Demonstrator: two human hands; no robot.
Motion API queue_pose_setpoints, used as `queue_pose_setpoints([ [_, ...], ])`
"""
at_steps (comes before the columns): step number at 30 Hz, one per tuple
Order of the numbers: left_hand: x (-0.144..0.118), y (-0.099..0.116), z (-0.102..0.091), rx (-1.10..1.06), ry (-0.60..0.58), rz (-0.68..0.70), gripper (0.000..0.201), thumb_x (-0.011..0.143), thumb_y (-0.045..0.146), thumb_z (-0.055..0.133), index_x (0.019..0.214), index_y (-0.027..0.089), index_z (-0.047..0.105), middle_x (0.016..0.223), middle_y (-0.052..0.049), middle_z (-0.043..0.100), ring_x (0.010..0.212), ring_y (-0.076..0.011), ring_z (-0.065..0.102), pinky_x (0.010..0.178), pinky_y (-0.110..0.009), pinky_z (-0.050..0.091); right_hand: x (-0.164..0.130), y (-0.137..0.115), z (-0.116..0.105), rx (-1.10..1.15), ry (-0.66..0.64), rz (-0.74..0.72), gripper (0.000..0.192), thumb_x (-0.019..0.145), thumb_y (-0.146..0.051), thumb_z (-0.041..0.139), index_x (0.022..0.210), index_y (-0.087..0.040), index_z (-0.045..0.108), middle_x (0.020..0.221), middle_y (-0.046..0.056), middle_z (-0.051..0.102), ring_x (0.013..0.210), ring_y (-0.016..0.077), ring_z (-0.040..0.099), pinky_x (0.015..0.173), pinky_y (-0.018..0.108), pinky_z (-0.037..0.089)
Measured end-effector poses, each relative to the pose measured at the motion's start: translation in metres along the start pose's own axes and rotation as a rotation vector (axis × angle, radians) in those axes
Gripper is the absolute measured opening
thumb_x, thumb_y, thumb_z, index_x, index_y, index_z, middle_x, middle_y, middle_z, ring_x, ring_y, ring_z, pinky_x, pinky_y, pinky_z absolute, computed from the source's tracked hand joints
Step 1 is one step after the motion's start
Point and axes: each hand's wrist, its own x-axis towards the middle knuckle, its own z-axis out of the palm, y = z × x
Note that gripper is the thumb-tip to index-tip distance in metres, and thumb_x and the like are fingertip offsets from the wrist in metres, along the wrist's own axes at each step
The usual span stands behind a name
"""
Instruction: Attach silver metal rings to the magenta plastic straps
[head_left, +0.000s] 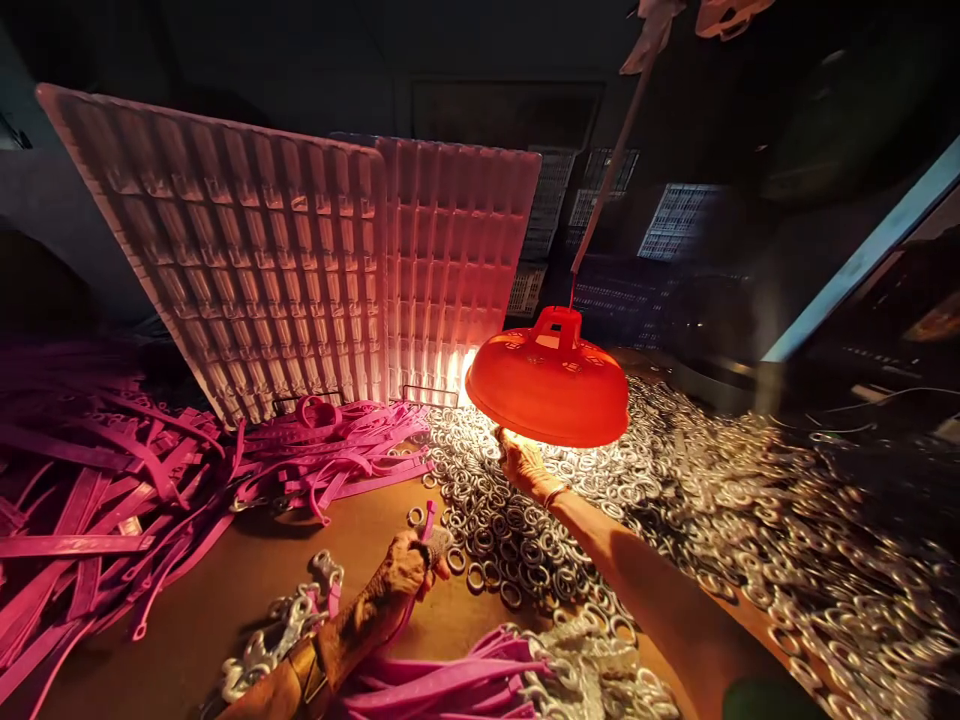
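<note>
My left hand is clamped on a pink strap above the desk; my right hand reaches into the metal rings under the orange lamp, its grip hidden.

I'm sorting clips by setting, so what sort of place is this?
Probably a small workshop bench for hand assembly. A big heap of metal rings and piles of pink straps cover it under a hanging orange lamp, with crates stacked behind. The left hand grips a strap.
</note>
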Motion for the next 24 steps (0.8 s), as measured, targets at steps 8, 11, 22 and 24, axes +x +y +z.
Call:
queue_pose_setpoints([
  [8, 0.000, 0.008, 0.016, -0.156, -0.076, 0.038, 0.030, 0.073, 0.045, 0.058, 0.070, 0.015, 0.054, 0.055, 0.001, 0.053, 0.050, -0.0081, 0.040, 0.049, -0.021, 0.030, -0.092, -0.046, 0.000, 0.461, -0.205, 0.219, 0.033, 0.092, -0.044, 0.033, 0.099, -0.017, 0.050, 0.063, -0.002, 0.041, 0.053, 0.0124, 0.040, 0.048, 0.024, 0.035],
  [11, 0.000, 0.005, 0.021, -0.152, -0.086, 0.040, 0.034, 0.074, 0.047, 0.059, 0.071, 0.014, 0.055, 0.056, 0.000, 0.055, 0.047, -0.0070, 0.040, 0.046, -0.020, 0.030, -0.111, -0.065, 0.001, 0.531, -0.253, 0.220, 0.029, 0.088, -0.043, 0.045, 0.101, -0.019, 0.052, 0.067, -0.001, 0.044, 0.056, 0.0120, 0.044, 0.050, 0.024, 0.038],
  [22, 0.003, 0.004, 0.024, -0.112, -0.060, -0.012, 0.026, 0.076, 0.040, 0.058, 0.071, 0.014, 0.056, 0.048, 0.001, 0.054, 0.036, -0.0052, 0.035, 0.036, -0.019, 0.021, -0.123, -0.081, 0.018, 0.612, -0.282, 0.239, 0.034, 0.088, -0.047, 0.044, 0.102, -0.016, 0.053, 0.068, 0.001, 0.054, 0.051, 0.0108, 0.049, 0.047, 0.023, 0.042],
  [24, 0.004, 0.004, 0.024, -0.145, -0.078, -0.023, 0.021, 0.075, 0.034, 0.059, 0.068, 0.015, 0.056, 0.045, 0.002, 0.052, 0.036, -0.0057, 0.035, 0.036, -0.020, 0.021, -0.121, -0.081, 0.017, 0.555, -0.332, 0.278, 0.029, 0.084, -0.044, 0.052, 0.094, -0.016, 0.054, 0.066, 0.000, 0.055, 0.050, 0.0109, 0.051, 0.046, 0.022, 0.041],
])
